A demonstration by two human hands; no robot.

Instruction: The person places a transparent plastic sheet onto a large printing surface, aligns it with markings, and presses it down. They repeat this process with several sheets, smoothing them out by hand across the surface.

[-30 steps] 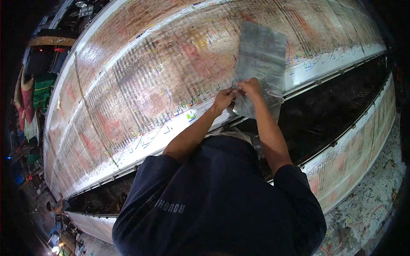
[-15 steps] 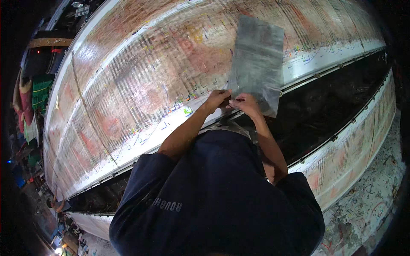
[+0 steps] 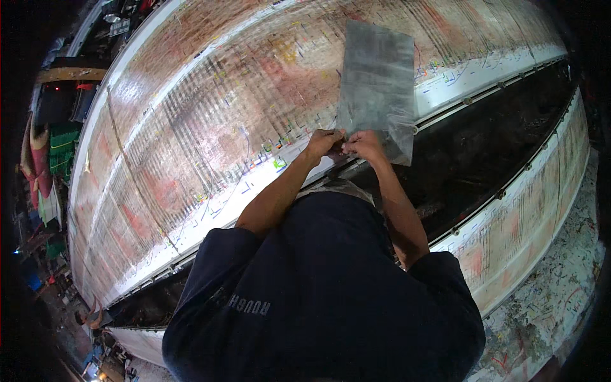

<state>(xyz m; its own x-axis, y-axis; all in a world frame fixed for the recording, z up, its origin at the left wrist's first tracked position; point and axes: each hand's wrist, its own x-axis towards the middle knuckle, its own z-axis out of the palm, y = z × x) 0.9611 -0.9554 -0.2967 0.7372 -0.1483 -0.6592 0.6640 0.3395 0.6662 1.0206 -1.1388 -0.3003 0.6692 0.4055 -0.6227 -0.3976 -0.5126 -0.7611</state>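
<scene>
A thin grey translucent sheet [image 3: 377, 73] lies over the mottled, pink-stained white curved shell [image 3: 267, 89], its lower end reaching over the dark gap beside the white flanged rim [image 3: 461, 100]. My left hand [image 3: 323, 143] is closed at the sheet's lower left edge. Just right of it, my right hand [image 3: 363, 145] is closed in a pinch against the same edge, its fingertips nearly meeting the left ones. What lies between the fingertips is too small and hidden to make out.
A long dark opening [image 3: 496, 146] separates the upper shell from a lower white curved section [image 3: 522, 235]. Green and pink cloths [image 3: 63, 149] hang at the left among clutter. Another person [image 3: 95, 318] is at the far lower left. A paint-spattered floor [image 3: 554, 305] is at the lower right.
My right hand has dropped from higher on the sheet to beside my left hand. The sheet and both hands sit slightly higher and further left in the picture.
</scene>
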